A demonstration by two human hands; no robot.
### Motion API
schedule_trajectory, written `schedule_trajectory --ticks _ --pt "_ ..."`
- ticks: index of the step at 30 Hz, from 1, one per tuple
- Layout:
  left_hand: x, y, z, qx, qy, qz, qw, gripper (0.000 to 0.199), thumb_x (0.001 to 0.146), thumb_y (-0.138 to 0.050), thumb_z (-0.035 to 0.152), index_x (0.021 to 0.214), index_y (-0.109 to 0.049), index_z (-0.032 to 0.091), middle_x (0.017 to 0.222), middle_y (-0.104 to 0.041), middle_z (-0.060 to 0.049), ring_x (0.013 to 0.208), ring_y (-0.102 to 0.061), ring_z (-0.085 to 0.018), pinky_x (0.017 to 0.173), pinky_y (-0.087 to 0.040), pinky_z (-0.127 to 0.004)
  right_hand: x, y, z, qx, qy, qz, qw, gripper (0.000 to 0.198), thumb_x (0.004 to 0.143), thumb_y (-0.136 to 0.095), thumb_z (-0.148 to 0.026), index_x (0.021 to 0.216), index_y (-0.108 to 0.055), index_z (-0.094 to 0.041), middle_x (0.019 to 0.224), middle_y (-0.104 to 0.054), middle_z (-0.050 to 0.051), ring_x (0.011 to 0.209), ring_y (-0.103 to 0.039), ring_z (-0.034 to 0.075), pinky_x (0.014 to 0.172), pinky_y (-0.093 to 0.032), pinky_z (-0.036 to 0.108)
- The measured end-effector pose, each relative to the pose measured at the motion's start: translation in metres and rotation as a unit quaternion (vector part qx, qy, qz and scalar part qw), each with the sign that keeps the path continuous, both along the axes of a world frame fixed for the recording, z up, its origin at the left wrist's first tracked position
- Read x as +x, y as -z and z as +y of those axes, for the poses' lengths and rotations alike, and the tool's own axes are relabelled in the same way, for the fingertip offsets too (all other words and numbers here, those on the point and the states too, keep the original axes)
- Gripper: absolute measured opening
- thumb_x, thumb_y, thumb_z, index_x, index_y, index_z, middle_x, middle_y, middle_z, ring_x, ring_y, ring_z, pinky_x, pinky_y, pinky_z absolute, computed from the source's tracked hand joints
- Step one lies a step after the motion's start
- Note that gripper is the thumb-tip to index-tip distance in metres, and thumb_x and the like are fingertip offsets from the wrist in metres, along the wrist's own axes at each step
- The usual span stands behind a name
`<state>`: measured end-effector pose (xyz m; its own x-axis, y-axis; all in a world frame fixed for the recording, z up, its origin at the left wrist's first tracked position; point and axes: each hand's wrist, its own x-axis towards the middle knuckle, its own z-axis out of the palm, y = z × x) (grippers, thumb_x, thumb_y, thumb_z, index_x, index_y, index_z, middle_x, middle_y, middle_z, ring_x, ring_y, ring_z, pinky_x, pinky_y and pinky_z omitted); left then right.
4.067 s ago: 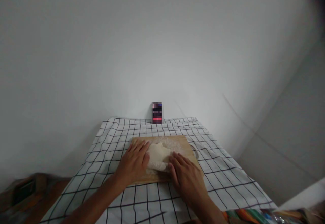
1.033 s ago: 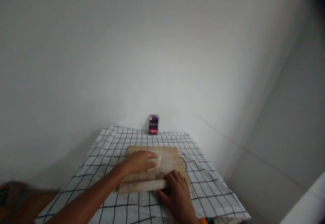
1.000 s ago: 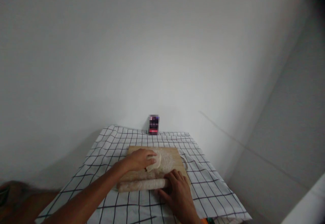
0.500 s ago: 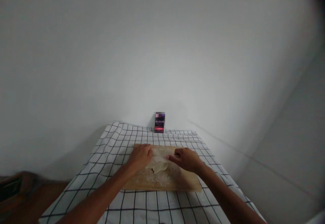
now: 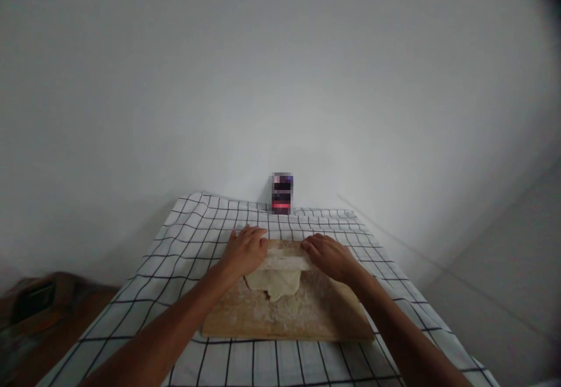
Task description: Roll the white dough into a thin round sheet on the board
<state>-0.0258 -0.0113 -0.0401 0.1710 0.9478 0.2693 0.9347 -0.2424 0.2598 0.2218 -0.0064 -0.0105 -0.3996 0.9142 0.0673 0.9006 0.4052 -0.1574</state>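
A pale, flour-dusted rolling pin [image 5: 287, 262] lies crosswise near the far part of a wooden board [image 5: 284, 330]. My left hand [image 5: 246, 251] rests over its left end, fingers pointing forward. My right hand [image 5: 332, 256] curls over the right end, its fingertips partly hidden. Both ends of the pin are covered by my hands. A thin sheet of dough [image 5: 276, 283] with a ragged near edge spreads out from under the pin toward me. Loose flour whitens the board around the dough.
A white tablecloth with black grid lines [image 5: 175, 282] covers the table. At its far edge, a small pixelated dark and red object [image 5: 281, 195] stands against the pale wall [image 5: 280, 83]. Brown items [image 5: 48, 299] sit low at the left, blurred.
Both hands have moved forward toward the board's far edge, and my right thumb no longer sticks out sideways. More of the dough sheet shows. The camera view has shifted slightly.
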Motion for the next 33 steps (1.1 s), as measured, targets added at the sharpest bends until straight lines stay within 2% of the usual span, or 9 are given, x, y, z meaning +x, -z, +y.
schedule_trajectory --ticks 3,8,11,15,18,23,27,30,33 --pt "0.003 -0.001 -0.009 -0.017 -0.009 0.002 1.000 0.048 0.099 -0.035 0.024 0.143 -0.056 0.022 0.154 -0.055 -0.007 0.147 -0.041 -0.032 0.121 -0.025 -0.063 0.002 0.006 -0.016 0.032 0.023 0.014 0.999 0.044 0.108 -0.027 -0.037 0.115 -0.068 -0.023 0.119 -0.071 0.008 0.111 -0.064 0.021 0.094 -0.044 0.031" --pt "0.004 -0.001 -0.029 -0.028 -0.019 -0.010 0.999 0.050 0.098 -0.037 0.025 0.144 -0.056 0.023 0.155 -0.054 -0.008 0.148 -0.039 -0.035 0.122 -0.021 -0.064 -0.004 0.004 -0.038 0.053 0.044 0.002 0.998 0.041 0.106 -0.032 -0.035 0.121 -0.069 -0.024 0.123 -0.072 0.009 0.112 -0.065 0.024 0.090 -0.046 0.033" --pt "0.003 0.000 -0.031 -0.014 -0.018 -0.009 1.000 0.049 0.097 -0.038 0.027 0.143 -0.058 0.023 0.154 -0.055 -0.009 0.147 -0.041 -0.035 0.122 -0.023 -0.062 -0.005 0.002 -0.034 0.041 0.040 -0.003 0.998 0.042 0.106 -0.031 -0.036 0.117 -0.070 -0.025 0.122 -0.073 0.008 0.112 -0.066 0.023 0.088 -0.046 0.032" --pt "0.002 -0.001 -0.019 -0.027 -0.025 -0.001 0.999 0.048 0.098 -0.039 0.027 0.140 -0.060 0.024 0.151 -0.058 -0.009 0.144 -0.044 -0.034 0.120 -0.028 -0.060 -0.005 -0.001 -0.015 0.012 0.033 0.005 0.999 0.042 0.107 -0.031 -0.036 0.118 -0.070 -0.025 0.121 -0.073 0.006 0.111 -0.067 0.022 0.086 -0.046 0.031" --pt "0.004 -0.003 -0.017 -0.026 -0.034 -0.002 0.999 0.050 0.098 -0.038 0.028 0.143 -0.058 0.022 0.151 -0.057 -0.010 0.145 -0.043 -0.035 0.120 -0.026 -0.062 -0.005 0.000 -0.013 0.026 0.037 0.006 0.999 0.042 0.107 -0.031 -0.035 0.117 -0.070 -0.023 0.123 -0.073 0.007 0.114 -0.066 0.022 0.090 -0.047 0.031" --pt "0.008 -0.006 -0.041 0.009 -0.035 0.004 0.999 0.053 0.098 -0.038 0.026 0.148 -0.053 0.019 0.155 -0.053 -0.011 0.149 -0.037 -0.035 0.122 -0.021 -0.064 -0.006 0.009 -0.046 0.072 0.072 0.025 0.995 0.043 0.107 -0.031 -0.034 0.122 -0.070 -0.023 0.130 -0.071 0.008 0.114 -0.067 0.023 0.092 -0.049 0.033" --pt "0.008 -0.005 -0.059 0.035 -0.017 0.025 0.999 0.052 0.098 -0.038 0.026 0.147 -0.054 0.017 0.157 -0.050 -0.012 0.151 -0.035 -0.036 0.123 -0.018 -0.062 -0.005 0.014 -0.069 0.078 0.046 0.054 0.994 0.046 0.107 -0.028 -0.031 0.128 -0.068 -0.020 0.138 -0.067 0.009 0.128 -0.061 0.023 0.104 -0.046 0.036" --pt "0.005 -0.004 -0.054 0.029 -0.013 0.038 0.999 0.051 0.099 -0.036 0.027 0.146 -0.056 0.018 0.156 -0.051 -0.012 0.150 -0.037 -0.036 0.123 -0.021 -0.062 -0.006 0.011 -0.064 0.054 0.055 0.044 0.996 0.048 0.107 -0.027 -0.033 0.130 -0.068 -0.021 0.142 -0.065 0.008 0.131 -0.060 0.024 0.105 -0.048 0.039" --pt "0.003 -0.009 -0.034 -0.033 -0.001 0.055 0.998 0.053 0.100 -0.034 0.030 0.149 -0.052 0.018 0.159 -0.046 -0.014 0.151 -0.033 -0.038 0.121 -0.021 -0.066 -0.008 0.005 -0.044 0.020 0.058 0.013 0.998 0.048 0.106 -0.027 -0.032 0.132 -0.067 -0.023 0.144 -0.064 0.008 0.127 -0.063 0.024 0.102 -0.050 0.039"
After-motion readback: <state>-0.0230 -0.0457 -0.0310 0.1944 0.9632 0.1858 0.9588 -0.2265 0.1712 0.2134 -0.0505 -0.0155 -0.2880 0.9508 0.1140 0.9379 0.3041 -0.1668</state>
